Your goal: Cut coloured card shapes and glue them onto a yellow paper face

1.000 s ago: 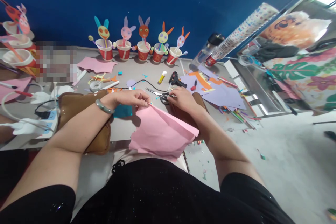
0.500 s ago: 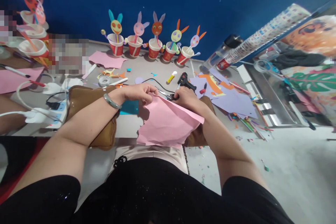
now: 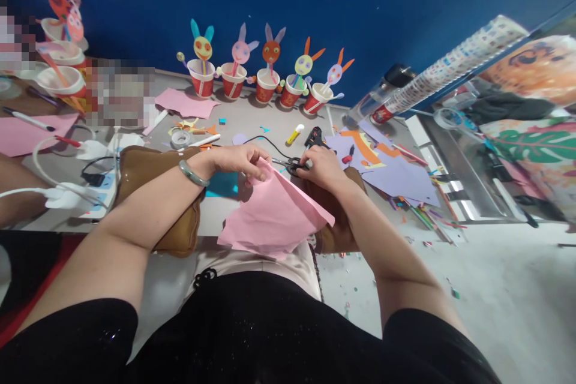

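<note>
A large pink sheet of paper hangs over the table's front edge above my lap, its lower border ragged and one side folded. My left hand pinches the sheet's upper corner between thumb and fingers. My right hand is closed around the black handles of a pair of scissors. The blades point left toward the paper's top edge, close to my left fingers; whether they touch the paper I cannot tell. Under my left forearm lies a brown cushion, and a blue-green sheet is beside it.
Red-and-white paper cups with rabbit figures line the wall. A hot glue gun and glue stick lie beyond my right hand. Purple paper covers the right side. A power strip with cables is at left.
The pink sheet has swung slightly left and down. My right hand has shifted a little, and the scissors show more clearly. My left fingers have changed their hold on the corner.
</note>
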`<state>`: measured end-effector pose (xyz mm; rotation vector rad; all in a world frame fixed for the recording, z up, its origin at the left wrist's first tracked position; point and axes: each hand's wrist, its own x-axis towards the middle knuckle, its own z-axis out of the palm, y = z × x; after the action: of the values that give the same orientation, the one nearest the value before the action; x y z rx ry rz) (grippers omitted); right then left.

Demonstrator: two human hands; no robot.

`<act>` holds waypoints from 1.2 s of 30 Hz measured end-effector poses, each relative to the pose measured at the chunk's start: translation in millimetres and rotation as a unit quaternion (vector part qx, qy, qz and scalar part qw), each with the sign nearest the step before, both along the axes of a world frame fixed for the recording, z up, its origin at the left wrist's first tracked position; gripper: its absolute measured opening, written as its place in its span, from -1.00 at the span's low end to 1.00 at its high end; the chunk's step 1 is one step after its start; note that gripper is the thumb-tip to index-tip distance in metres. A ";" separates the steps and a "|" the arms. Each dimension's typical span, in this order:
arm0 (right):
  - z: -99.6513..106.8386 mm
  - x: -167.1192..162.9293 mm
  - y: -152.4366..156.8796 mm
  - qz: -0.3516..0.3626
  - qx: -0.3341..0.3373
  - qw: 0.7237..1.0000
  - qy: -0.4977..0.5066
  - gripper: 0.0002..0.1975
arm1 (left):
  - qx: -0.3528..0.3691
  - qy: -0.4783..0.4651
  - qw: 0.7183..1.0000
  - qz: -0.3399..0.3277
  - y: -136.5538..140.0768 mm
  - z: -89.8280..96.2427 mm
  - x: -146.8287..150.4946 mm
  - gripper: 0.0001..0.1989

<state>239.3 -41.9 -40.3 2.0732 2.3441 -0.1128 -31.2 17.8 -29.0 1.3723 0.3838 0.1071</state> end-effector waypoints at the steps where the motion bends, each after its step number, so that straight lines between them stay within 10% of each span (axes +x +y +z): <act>1: -0.6 -0.1 1.2 -0.004 -0.015 1.000 -0.015 -0.80 | -0.003 0.004 1.000 -0.012 -0.5 0.2 -0.2 -0.69; 10: -6.7 -7.8 18.5 0.003 -0.075 0.995 -0.060 -0.83 | -0.026 0.033 0.999 -0.027 1.1 -4.5 -2.3 -0.66; 19: 30.1 29.4 7.2 -0.033 0.065 0.975 0.208 -0.88 | -0.045 0.023 0.998 0.034 4.6 -9.0 0.5 -0.64; 23: 52.5 39.3 -26.4 -0.130 0.039 0.856 0.499 -0.74 | -0.079 0.011 0.994 0.074 3.9 -6.0 5.3 -0.61; 29: 61.0 -5.4 -102.4 -0.061 -0.016 0.645 0.762 -0.70 | -0.123 -0.063 0.959 0.249 -3.2 1.9 13.4 -0.76; 36: 27.7 -58.9 -138.6 -0.048 -0.167 0.606 0.776 -0.53 | -0.163 -0.090 0.931 0.314 -9.8 7.5 20.0 -0.92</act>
<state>180.4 -180.5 -12.6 1.9029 1.9577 -3.0825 -11.1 8.0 -21.5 0.8623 0.6452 0.6656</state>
